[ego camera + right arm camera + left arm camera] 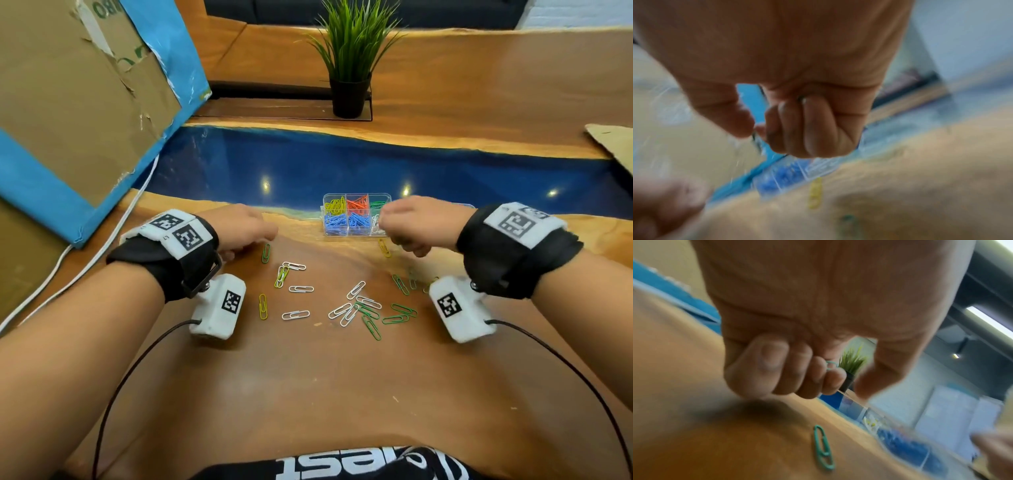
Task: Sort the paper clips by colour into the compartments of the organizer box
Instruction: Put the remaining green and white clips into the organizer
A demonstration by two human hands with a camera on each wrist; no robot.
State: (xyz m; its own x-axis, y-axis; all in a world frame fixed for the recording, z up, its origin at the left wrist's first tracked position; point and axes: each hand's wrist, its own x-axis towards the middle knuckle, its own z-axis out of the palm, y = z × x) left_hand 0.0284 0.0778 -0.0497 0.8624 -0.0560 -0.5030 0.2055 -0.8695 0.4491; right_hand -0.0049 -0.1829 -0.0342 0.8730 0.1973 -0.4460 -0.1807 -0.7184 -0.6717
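While both hands hovered low over the wooden table (308, 394), the organizer box (356, 216) stood at the table's far edge beside the blue resin strip, its compartments showing yellow, red, green and blue clips. The left hand (239, 229) was curled, and the left wrist view showed a green clip (830, 365) caught between its fingers (797, 369); another green clip (266, 253) lay on the wood just beside it. The right hand (418, 222), at the box's right end, was clenched, with something thin and pale pinched between thumb and forefinger, probably a white clip; blur prevented certainty. Loose white, green and yellow clips (363, 308) remained scattered between the wrists. Likely risks: overlapping clips in the central cluster could interlock and lift together, mixing colours; a clip released from height could bounce into a neighbouring compartment; a knuckle could nudge the light box.
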